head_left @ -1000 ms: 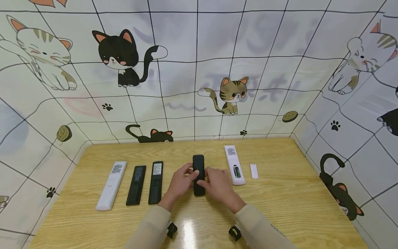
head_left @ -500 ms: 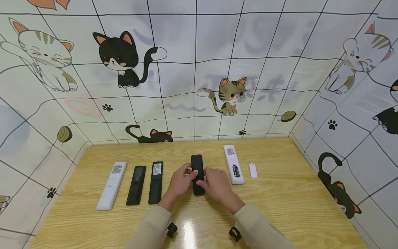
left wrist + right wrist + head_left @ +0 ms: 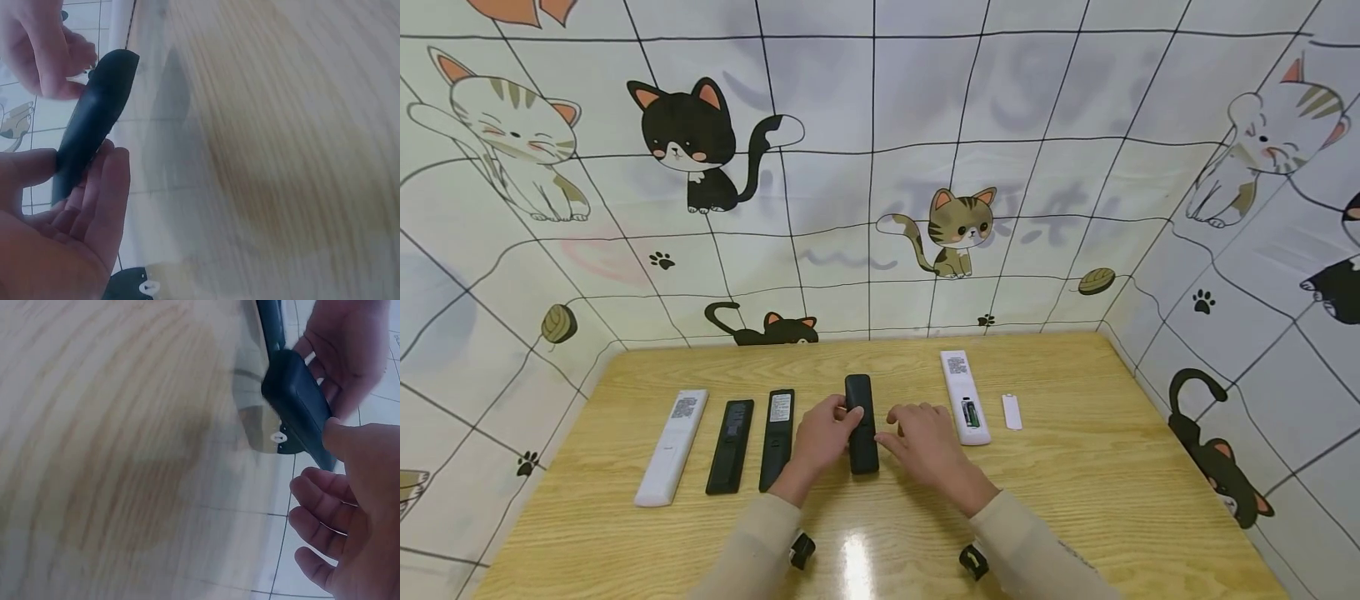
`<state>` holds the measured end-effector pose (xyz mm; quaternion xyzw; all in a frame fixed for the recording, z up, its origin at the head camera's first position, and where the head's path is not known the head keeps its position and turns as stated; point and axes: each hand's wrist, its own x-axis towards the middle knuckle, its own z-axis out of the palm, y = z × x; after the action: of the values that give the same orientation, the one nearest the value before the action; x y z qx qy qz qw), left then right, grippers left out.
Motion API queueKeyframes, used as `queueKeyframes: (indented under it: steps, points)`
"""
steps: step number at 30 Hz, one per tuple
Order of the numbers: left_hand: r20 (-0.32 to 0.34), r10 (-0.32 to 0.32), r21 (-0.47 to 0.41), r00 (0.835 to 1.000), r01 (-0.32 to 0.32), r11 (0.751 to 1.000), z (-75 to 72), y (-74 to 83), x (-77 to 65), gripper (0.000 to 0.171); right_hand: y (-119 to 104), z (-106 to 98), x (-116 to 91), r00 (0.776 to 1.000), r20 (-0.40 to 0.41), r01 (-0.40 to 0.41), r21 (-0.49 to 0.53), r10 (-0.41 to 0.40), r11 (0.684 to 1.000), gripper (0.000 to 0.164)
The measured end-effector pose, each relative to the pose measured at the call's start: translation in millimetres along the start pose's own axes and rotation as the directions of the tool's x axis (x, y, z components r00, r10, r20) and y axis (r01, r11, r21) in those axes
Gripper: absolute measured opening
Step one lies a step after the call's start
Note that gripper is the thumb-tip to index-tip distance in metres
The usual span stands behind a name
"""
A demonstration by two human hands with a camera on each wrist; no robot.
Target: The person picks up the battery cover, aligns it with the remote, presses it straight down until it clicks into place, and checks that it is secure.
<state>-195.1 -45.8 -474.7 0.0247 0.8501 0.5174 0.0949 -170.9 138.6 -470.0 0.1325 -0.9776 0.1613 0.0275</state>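
A black remote control [image 3: 862,433] is held up over the middle of the table by my left hand [image 3: 818,435]. The left thumb lies on its upper face and the fingers curl beneath it, as the left wrist view shows of the remote [image 3: 100,112]. My right hand [image 3: 925,442] is just to the right, thumb tip right at the remote's edge. In the right wrist view the fingers [image 3: 319,525] of that hand are loosely bent, parted from the thumb, with nothing between them.
Left of my hands lie a white remote [image 3: 672,448] and two black remotes [image 3: 729,447] [image 3: 777,439], backs up. To the right lies another white remote [image 3: 966,398], its battery compartment uncovered, beside a small white cover [image 3: 1012,412]. Cat-patterned cloth walls [image 3: 820,275] enclose the wooden table [image 3: 1075,500].
My left hand has moved left, carrying the black remote along. The right hand has released its hold on the remote, and a gap has opened between its fingers and the remote.
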Motion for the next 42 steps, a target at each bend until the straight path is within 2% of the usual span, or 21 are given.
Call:
queueKeyframes:
  steps: [8,13,21,28,35,42]
  points:
    - [-0.050,-0.036,0.199,0.998,0.045,0.979,-14.8,-9.6,-0.7,0.040,10.1,-9.8,-2.4,1.000,-0.018,-0.018,0.001,0.018,1.000,0.034]
    - [-0.056,-0.034,0.269,0.998,0.048,0.962,-19.3,-14.8,-1.9,0.040,15.4,-10.3,-4.3,0.999,-0.032,-0.017,0.007,0.017,1.000,0.029]
    - [-0.059,-0.049,0.320,0.997,0.066,0.945,-18.7,-21.3,-1.3,0.036,17.0,-11.4,-5.9,0.999,-0.048,-0.008,0.012,0.008,1.000,0.028]
    - [-0.072,-0.069,0.325,0.995,0.089,0.941,-18.6,-22.9,-1.0,0.039,17.6,-11.9,-7.3,0.999,-0.050,-0.001,0.013,0.002,1.000,0.027]
    - [-0.116,-0.047,0.474,0.992,0.097,0.875,-19.2,-20.2,-2.0,0.043,18.3,-10.0,-7.5,0.999,-0.052,0.009,0.000,-0.009,1.000,0.026]
    - [-0.138,-0.029,0.543,0.990,0.100,0.834,-17.9,-18.9,-3.2,0.043,18.6,-6.0,-8.5,1.000,-0.020,0.008,-0.008,-0.008,1.000,0.026]
